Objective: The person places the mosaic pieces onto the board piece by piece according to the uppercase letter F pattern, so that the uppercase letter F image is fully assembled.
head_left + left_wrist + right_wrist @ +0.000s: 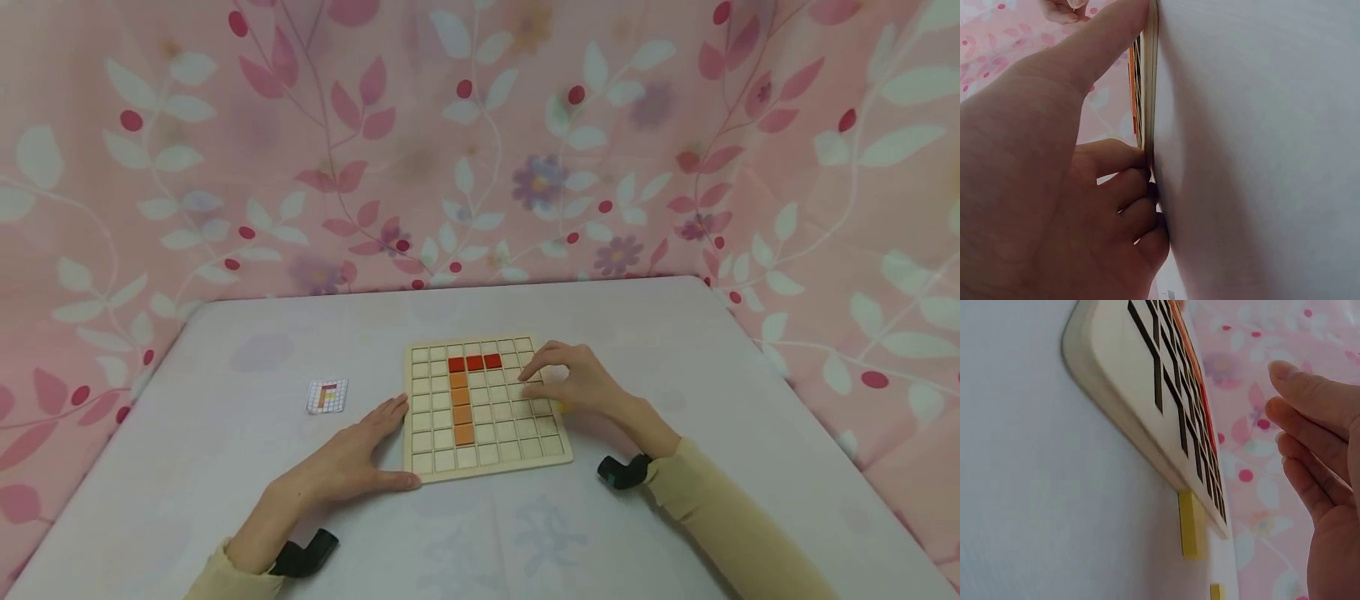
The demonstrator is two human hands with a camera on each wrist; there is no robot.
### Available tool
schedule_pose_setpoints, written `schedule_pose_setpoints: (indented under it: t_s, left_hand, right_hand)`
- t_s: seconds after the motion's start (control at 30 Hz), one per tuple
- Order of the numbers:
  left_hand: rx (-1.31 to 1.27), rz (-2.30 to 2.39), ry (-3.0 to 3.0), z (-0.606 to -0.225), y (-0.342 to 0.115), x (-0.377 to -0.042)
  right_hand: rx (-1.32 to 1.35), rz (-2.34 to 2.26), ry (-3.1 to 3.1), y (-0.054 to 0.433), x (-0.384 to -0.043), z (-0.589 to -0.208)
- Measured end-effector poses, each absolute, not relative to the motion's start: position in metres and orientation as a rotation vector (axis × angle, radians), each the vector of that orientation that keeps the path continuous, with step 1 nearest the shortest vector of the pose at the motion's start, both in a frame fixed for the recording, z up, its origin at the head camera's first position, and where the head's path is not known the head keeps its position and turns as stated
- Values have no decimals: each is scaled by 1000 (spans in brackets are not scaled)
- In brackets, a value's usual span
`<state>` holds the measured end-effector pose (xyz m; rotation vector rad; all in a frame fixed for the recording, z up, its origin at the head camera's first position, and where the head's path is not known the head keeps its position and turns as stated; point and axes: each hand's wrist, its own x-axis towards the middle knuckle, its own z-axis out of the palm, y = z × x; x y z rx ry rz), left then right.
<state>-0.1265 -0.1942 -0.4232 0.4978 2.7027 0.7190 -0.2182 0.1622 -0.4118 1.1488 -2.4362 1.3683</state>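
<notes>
A pale wooden grid board (509, 452) lies on the table. Three red tiles (475, 363) form a row near its top, with several orange tiles (461, 414) in a column below the leftmost one. My left hand (337, 460) touches the board's left side, fingertips along the edge and thumb at the near corner. Over the board's right part hovers my right hand (581, 383), thumb and index fingertips slightly apart, with nothing visible between them. Beside the right edge, a yellow tile (1191, 526) shows in the right wrist view, and another yellow piece (1215, 592) is partly visible.
A small card (327, 397) printed with a coloured grid pattern lies left of the board. White cloth covers the table (495, 533). A pink floral curtain (420, 167) stands behind and at the sides. Each wrist wears a black device (624, 472).
</notes>
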Motion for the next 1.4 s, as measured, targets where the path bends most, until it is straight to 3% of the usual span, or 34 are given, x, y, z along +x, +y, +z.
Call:
schedule_pose_setpoints:
  t_s: [0.57, 0.83, 1.4]
  left_hand:
    - [514, 719, 2702, -423, -195, -128]
    - [526, 729, 2704, -423, -196, -127]
    - [525, 728, 2704, -423, -196, -127]
  right_hand:
    - [843, 1173, -2494, 255, -243, -430]
    - [656, 1175, -2727, 254, -241, -436]
    - [725, 1034, -2689, 248, -243, -447]
